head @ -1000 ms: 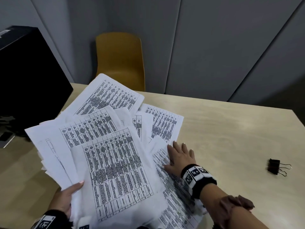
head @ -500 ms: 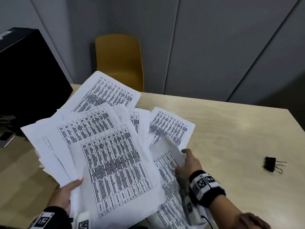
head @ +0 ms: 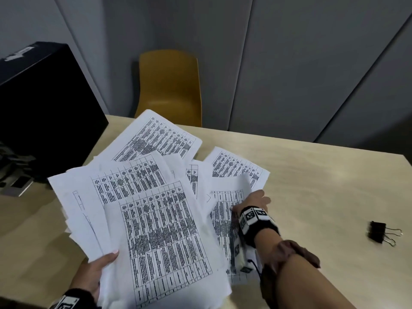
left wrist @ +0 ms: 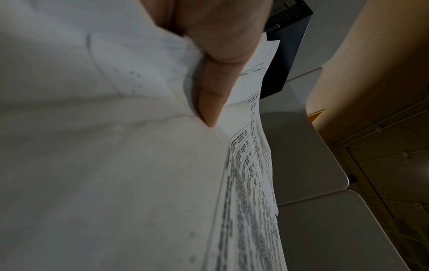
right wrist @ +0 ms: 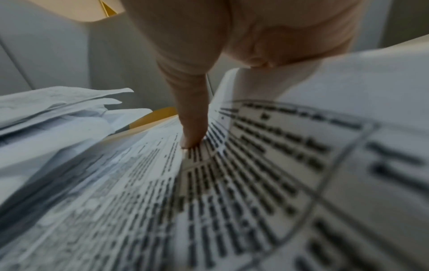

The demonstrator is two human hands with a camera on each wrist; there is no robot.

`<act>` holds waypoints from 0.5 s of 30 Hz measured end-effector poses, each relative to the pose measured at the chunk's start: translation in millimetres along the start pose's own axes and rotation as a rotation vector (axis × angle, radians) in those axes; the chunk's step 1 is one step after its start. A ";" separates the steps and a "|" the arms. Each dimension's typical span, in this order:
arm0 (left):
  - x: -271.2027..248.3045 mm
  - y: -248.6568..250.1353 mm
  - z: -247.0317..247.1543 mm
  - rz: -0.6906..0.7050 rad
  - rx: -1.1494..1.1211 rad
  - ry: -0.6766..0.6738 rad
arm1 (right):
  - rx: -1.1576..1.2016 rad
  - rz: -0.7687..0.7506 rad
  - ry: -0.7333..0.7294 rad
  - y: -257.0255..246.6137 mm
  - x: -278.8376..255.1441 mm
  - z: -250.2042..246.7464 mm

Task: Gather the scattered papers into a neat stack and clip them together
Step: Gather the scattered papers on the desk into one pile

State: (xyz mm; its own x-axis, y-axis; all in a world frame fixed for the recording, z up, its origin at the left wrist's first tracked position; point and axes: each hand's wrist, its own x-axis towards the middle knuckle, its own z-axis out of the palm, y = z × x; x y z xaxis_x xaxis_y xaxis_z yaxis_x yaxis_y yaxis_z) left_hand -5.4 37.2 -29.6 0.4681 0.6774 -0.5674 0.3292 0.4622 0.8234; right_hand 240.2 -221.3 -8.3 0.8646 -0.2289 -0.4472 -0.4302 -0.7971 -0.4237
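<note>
With the left hand [head: 89,277] gripping a fanned sheaf of papers [head: 142,219] at lower left and the right hand [head: 254,201] pinching one curling sheet [head: 225,210] at frame centre, sheets could slip out loose onto the bench [head: 323,186].

Left wrist cam is mostly the blank side of the papers [left wrist: 104,165], super close and a bit dim. The left hand [left wrist: 216,45] comes in from the top, thumb [left wrist: 212,99] pressed flat on the sheets, pinching them. Printed tables show along the right edge, with a black box [left wrist: 285,60] and pale wall panels [left wrist: 301,155] past it.
</note>
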 end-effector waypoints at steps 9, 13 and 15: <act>-5.0 5.6 7.8 0.021 -0.010 0.025 | 0.234 -0.096 -0.133 30.3 12.1 -15.4; -1.7 6.8 11.0 -0.012 0.003 -0.016 | 0.415 -0.195 -0.008 54.9 1.0 -42.3; -0.5 5.9 16.3 -0.051 0.023 -0.032 | 0.352 -0.281 0.202 64.7 -5.1 -62.9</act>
State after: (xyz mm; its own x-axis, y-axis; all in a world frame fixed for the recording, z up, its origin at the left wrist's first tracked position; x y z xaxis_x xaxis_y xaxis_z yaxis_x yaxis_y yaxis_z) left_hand 9.7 30.3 -24.6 0.4759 0.6346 -0.6089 0.3722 0.4820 0.7932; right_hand 224.3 -306.9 16.2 0.9778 -0.1635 -0.1308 -0.2047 -0.6145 -0.7619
